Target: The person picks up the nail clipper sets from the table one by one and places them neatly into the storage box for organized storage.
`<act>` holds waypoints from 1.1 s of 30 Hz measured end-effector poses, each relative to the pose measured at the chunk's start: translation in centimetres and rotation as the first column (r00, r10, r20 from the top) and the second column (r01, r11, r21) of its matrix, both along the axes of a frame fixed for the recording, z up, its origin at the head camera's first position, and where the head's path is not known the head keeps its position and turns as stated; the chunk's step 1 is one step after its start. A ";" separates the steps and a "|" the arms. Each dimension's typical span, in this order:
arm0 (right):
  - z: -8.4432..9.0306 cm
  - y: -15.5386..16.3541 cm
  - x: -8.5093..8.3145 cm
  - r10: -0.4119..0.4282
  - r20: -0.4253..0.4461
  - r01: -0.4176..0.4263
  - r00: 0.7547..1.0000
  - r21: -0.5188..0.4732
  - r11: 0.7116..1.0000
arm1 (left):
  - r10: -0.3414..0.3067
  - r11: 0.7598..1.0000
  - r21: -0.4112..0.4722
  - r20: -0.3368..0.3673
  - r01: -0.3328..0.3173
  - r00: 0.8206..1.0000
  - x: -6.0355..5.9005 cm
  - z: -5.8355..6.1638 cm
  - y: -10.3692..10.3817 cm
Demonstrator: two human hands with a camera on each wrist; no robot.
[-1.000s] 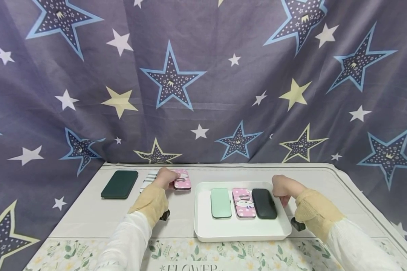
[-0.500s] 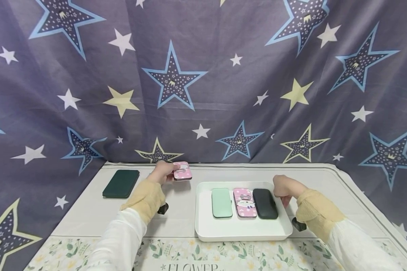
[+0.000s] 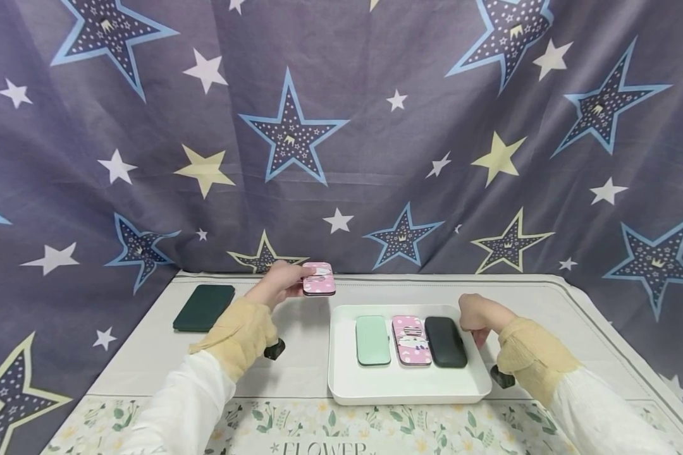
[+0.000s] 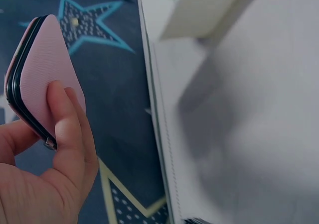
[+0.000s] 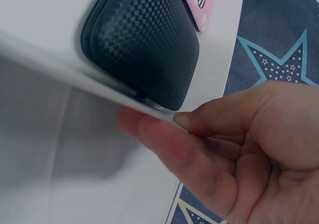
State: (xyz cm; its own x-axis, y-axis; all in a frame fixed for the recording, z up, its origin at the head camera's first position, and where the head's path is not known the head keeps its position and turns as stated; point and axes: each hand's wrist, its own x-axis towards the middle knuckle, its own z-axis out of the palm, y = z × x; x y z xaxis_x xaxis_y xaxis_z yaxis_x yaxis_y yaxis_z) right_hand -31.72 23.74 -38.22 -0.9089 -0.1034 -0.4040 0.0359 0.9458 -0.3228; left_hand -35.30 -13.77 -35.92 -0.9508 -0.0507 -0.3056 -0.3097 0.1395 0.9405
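My left hand (image 3: 281,279) pinches a small pink polka-dot hard case (image 3: 319,279) with a picture on its lid, holding it above the back of the table. In the left wrist view, the case's plain pink underside (image 4: 47,74) faces the camera, with thumb and fingers on opposite faces. A white tray (image 3: 410,393) holds a mint-green case (image 3: 372,341), another pink printed case (image 3: 412,341) and a black case (image 3: 446,342), side by side. My right hand (image 3: 478,315) pinches the tray's right rim, close beside the black case's woven-textured surface (image 5: 144,40).
A dark green case (image 3: 203,308) lies at the table's back left. A bit of a dark striped thing (image 4: 194,221) shows at the left wrist view's bottom edge. Behind the table hangs a star-printed curtain (image 3: 375,170). A floral strip (image 3: 296,426) runs along the front.
My left hand has lifted the pink case off the table, moving it up and then slightly right. The striped case beside it has passed out of the head view. My right hand keeps its hold.
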 end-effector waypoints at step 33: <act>0.4 -0.1 0.4 0.011 0.008 -0.011 1.000 -0.009 1.000 | -0.305 0.949 0.073 -0.028 0.306 0.952 4.2 0.3 13.7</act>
State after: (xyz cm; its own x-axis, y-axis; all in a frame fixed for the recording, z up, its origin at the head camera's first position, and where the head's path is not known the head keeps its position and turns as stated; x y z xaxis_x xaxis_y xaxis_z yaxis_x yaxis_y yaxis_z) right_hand -31.27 23.63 -37.77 -0.9044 -0.1171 -0.4103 0.0282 0.9431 -0.3313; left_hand -31.11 -0.07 -35.65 -0.9219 0.2657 -0.2820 -0.2485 0.1531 0.9565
